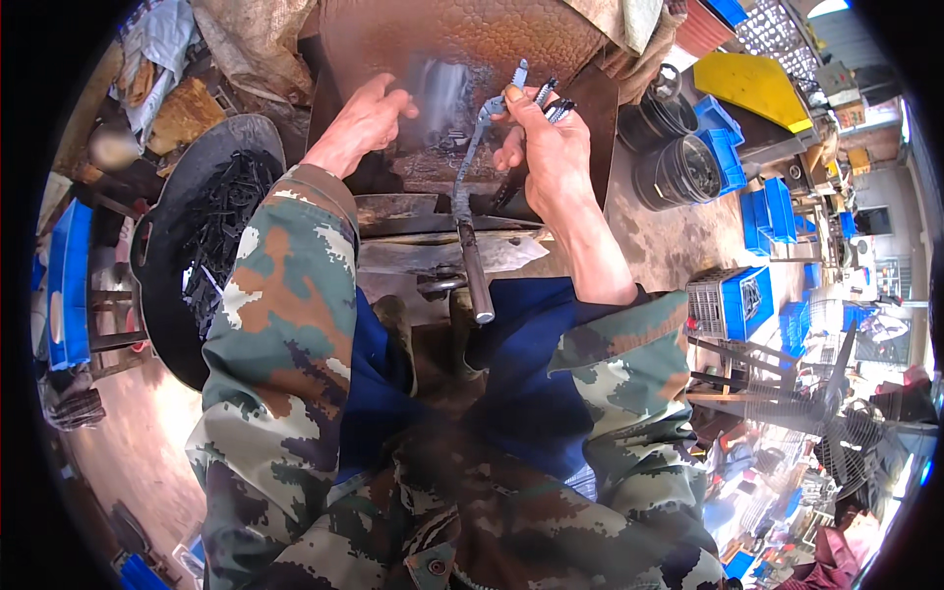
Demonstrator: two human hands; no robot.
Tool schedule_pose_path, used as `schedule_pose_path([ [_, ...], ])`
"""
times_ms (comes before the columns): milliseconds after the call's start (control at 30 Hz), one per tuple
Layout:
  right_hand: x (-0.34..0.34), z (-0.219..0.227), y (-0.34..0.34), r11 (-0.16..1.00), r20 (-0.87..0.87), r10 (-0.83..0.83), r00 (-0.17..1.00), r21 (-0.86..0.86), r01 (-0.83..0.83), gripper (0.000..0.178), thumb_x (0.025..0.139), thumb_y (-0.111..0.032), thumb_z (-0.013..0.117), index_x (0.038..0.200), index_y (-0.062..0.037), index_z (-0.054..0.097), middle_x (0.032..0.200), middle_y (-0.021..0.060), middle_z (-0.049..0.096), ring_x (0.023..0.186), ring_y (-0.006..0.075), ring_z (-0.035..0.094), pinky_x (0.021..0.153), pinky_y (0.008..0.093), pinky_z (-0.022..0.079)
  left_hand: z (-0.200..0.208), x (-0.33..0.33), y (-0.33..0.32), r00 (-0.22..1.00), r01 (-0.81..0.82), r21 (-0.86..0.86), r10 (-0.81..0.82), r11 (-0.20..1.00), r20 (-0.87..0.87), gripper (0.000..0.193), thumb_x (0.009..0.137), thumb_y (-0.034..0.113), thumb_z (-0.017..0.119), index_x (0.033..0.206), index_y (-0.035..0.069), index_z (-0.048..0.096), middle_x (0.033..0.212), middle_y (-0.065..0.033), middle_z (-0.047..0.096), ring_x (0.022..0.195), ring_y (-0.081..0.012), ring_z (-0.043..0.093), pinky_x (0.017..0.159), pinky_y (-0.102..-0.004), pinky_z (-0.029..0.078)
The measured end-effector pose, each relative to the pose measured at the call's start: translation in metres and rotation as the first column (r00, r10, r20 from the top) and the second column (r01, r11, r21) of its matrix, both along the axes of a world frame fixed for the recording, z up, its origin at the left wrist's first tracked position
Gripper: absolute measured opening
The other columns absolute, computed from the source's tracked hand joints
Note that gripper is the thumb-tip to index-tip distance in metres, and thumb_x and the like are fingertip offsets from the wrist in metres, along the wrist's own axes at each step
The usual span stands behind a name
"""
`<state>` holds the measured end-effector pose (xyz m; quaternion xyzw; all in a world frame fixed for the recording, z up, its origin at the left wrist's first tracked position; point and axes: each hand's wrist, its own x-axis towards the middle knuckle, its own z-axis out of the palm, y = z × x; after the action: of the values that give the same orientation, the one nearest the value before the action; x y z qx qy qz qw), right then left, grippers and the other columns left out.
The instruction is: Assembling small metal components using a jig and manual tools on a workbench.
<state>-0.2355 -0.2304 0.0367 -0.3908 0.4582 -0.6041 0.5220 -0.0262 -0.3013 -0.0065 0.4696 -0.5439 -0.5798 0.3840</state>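
Note:
My right hand (556, 157) is closed on several small dark metal pieces (557, 110) with shiny ridged edges, which stick out past the fingers. Its thumb rests by the top of a long metal lever (474, 265), a dark round bar below and a bent, greyish upper part. My left hand (364, 123) is left of a blurred, pale patch over the machine (418, 182), its fingers loosely bent and apart, with nothing visible in them. Small dark bits (454, 138) lie on the machine below that blur; what makes the blur I cannot make out.
At left is a large black pan (258, 147) heaped with dark metal pieces (231, 211). Black buckets (678, 172), blue bins (723, 147) and a yellow panel (752, 88) stand at right. A caged fan (836, 423) is at lower right. A brown sheet (462, 34) hangs behind the machine.

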Motion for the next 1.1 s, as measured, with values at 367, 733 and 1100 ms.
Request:
schedule_pose_path([
  [367,-0.016,0.004,0.007,0.994,0.225,0.034,0.974,0.094,-0.056,0.021,0.098,-0.020,0.059,0.097,0.0003,0.059,0.085,0.0143,0.061,0.082,0.0332,0.068,0.077,0.0487,0.060,-0.036,0.005,-0.015,0.945,0.129,-0.002,-0.122,0.992,0.305,0.030,0.091,0.027,0.058,0.100,0.000,0.068,0.076,-0.0030,0.057,0.065,-0.0113,0.050,0.059,-0.0282,0.039],
  [733,-0.027,0.015,0.009,0.988,0.341,-0.066,0.938,0.157,0.013,0.025,0.101,-0.026,0.053,0.101,-0.0010,0.054,0.093,0.0144,0.058,0.093,0.0361,0.066,0.089,0.0531,0.057,-0.037,-0.003,-0.013,0.902,0.308,-0.190,-0.223,0.932,0.369,0.023,0.088,0.022,0.055,0.085,0.001,0.063,0.089,-0.0032,0.056,0.080,-0.0166,0.052,0.075,-0.0320,0.042],
  [1100,-0.030,0.004,0.016,0.983,0.312,0.056,0.949,0.147,-0.106,0.013,0.092,-0.016,0.067,0.096,-0.0061,0.059,0.077,0.0048,0.057,0.050,0.0106,0.044,0.050,0.0291,0.041,-0.006,0.007,-0.009,0.872,0.226,-0.171,-0.121,0.959,0.474,0.031,0.097,0.024,0.046,0.102,-0.001,0.063,0.097,-0.0116,0.066,0.094,-0.0217,0.063,0.080,-0.0342,0.051],
])
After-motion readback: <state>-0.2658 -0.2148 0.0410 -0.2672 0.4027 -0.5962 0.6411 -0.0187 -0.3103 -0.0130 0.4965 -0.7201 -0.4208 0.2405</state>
